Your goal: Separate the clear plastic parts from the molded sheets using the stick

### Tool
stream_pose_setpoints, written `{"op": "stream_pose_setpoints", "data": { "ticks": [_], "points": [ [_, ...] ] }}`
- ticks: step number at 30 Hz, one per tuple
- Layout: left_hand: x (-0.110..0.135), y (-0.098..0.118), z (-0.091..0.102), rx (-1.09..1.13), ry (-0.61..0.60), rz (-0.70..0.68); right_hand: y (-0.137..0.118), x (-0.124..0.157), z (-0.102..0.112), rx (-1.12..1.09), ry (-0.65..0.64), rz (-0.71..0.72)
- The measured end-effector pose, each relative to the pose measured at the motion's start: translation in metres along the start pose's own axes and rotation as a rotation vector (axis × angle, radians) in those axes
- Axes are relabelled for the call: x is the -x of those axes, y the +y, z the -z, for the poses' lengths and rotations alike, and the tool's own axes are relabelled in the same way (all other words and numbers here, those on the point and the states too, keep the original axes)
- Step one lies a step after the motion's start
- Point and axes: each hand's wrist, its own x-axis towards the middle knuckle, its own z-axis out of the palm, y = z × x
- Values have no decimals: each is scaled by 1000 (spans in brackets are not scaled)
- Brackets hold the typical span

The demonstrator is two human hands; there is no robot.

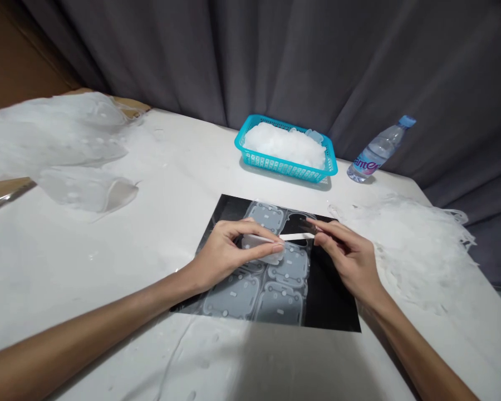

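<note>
well, starting at your left, a heap of clear film (62, 133) spreads over the table (108, 278); next comes your left hand (221, 250), thumb and fingers pinched on a translucent piece (273, 258) above the black mat (332, 295); a sheet of moulded shapes (234, 295) lies on that mat, beneath your hands; a white strip (296, 236) bridges your two sets of fingertips; behind, the teal basket (290, 172) holds a white mound (281, 145); your right hand (353, 264) seems closed on the strip's right end, though its inner fingers are hidden; beyond stands a bottle (376, 153), and near your right forearm lies a tangle of clear scraps (421, 250).

as for trouble, pulling the strip at a sharp angle could tear it or crease the piece; a loose left pinch could let the piece drop onto the sheet, where, being so alike, it might be hard to spot; your right sleeveless forearm could drag scraps along if it swings outward; as for writing, the bottle's label shows "ante", the rest turned away; any marks on the shapes are too small to read.
</note>
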Motion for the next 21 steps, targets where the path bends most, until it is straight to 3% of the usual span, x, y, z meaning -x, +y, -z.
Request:
{"op": "stream_pose_setpoints", "data": {
  "ticks": [12,21],
  "points": [
    [3,2,2,-122,-5,-347,-11,10,-4,-58,-145,167],
    [5,-2,4,-215,-24,-444,-11,7,1,-49,-195,211]
  ]
}}
